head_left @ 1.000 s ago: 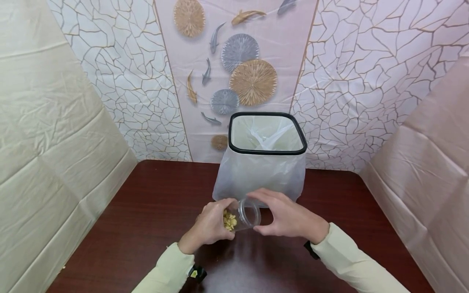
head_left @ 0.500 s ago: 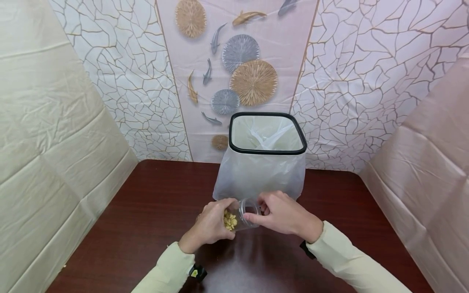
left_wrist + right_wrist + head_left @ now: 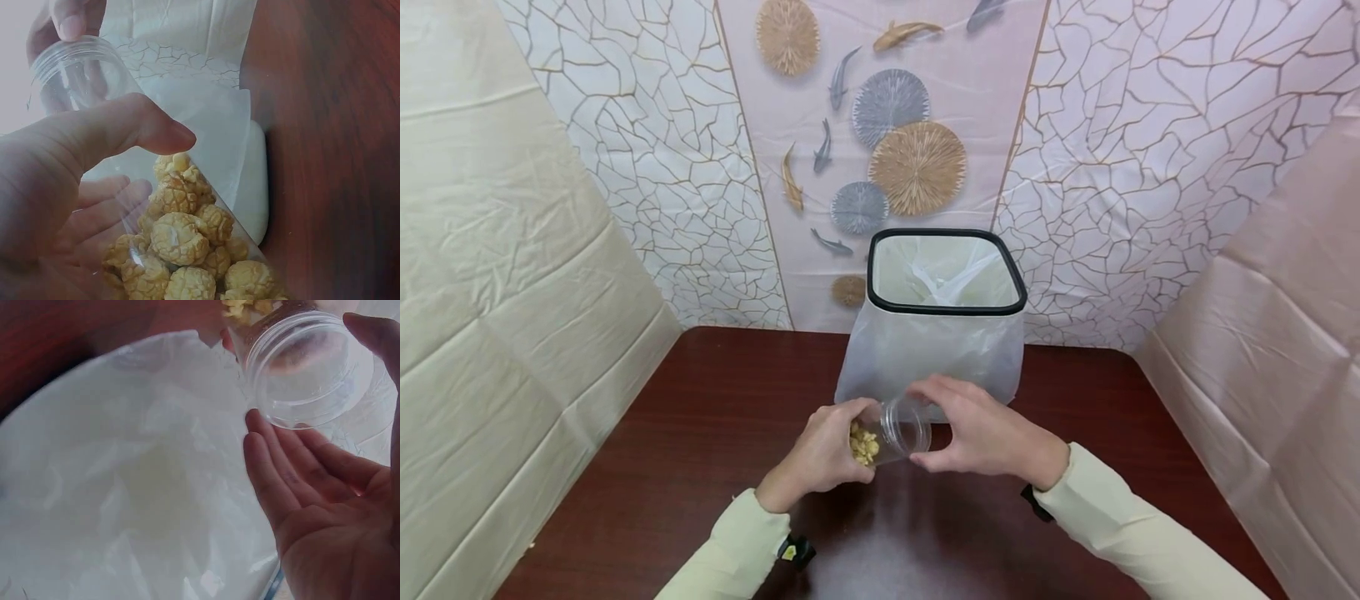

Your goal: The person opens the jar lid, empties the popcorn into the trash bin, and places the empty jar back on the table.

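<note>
Clear screw-neck jar of popcorn held sideways between two hands

Head view: the left hand grips the jar's body, and the right hand spans its neck, thumb and fingers on opposite sides in a wide C. The jar is transparent and cylindrical, probably light, thin plastic that is fairly stiff but slick. Just beyond the right hand stands a bin with a hard black rim and a thin, milky, loosely draped liner. Beneath both hands is a smooth reddish-brown table.

Left wrist view: the left thumb crosses the smooth wall, with fingers showing through from behind. The middle of the body looks the surest hold. Below the thumb are rounded, crackle-surfaced, golden pieces, likely light, crisp and crushable.

Right wrist view: the right thumb and fingertips meet the ridged, circular neck, whose rings should give more purchase than the glossy wall. Whether a clear lid covers it, I cannot tell. Beside this hand, the liner is crinkled and soft.
</note>
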`<move>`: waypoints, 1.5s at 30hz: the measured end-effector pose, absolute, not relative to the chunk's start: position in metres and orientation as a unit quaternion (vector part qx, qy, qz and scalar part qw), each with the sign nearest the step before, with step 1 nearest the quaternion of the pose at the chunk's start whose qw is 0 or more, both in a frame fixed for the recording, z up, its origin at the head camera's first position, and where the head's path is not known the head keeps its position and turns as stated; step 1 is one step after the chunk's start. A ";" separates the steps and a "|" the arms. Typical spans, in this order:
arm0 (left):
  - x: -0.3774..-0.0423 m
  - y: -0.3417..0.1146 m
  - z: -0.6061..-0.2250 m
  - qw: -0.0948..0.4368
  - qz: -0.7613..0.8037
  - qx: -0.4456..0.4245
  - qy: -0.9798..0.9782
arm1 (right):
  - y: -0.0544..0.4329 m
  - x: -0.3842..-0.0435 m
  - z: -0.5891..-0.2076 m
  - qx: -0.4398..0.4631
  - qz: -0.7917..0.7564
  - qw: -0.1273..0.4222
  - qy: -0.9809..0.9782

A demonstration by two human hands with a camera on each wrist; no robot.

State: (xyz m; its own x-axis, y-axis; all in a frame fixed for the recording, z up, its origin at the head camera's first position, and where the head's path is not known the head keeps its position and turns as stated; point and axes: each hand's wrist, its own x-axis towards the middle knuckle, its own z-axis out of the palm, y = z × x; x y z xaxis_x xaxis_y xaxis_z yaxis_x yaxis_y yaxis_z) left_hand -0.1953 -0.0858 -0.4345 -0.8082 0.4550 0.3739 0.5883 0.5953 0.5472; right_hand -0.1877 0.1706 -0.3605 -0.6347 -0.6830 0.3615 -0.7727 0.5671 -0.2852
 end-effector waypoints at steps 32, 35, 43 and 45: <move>-0.186 -0.198 -0.439 0.122 -0.317 -0.116 -0.933 | 0.270 -0.189 -0.437 0.298 0.084 -0.105 -0.945; -0.182 -0.205 -0.442 0.116 -0.314 -0.106 -0.936 | 0.271 -0.186 -0.444 0.286 0.088 -0.125 -0.946; -0.179 -0.217 -0.451 0.114 -0.306 -0.091 -0.941 | 0.273 -0.181 -0.460 0.297 0.090 -0.112 -0.944; -0.180 -0.219 -0.452 0.114 -0.305 -0.092 -0.941 | 0.274 -0.180 -0.461 0.297 0.092 -0.113 -0.944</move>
State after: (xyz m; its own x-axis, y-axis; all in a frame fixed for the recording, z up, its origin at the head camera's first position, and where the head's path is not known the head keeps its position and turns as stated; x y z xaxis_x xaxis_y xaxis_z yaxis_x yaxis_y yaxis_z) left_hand -0.1799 -0.2190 -0.4520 -0.9574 0.1030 0.2697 0.2416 0.7975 0.5529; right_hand -0.1801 0.2735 -0.4615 -0.7977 -0.5821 -0.1579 -0.5408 0.8062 -0.2400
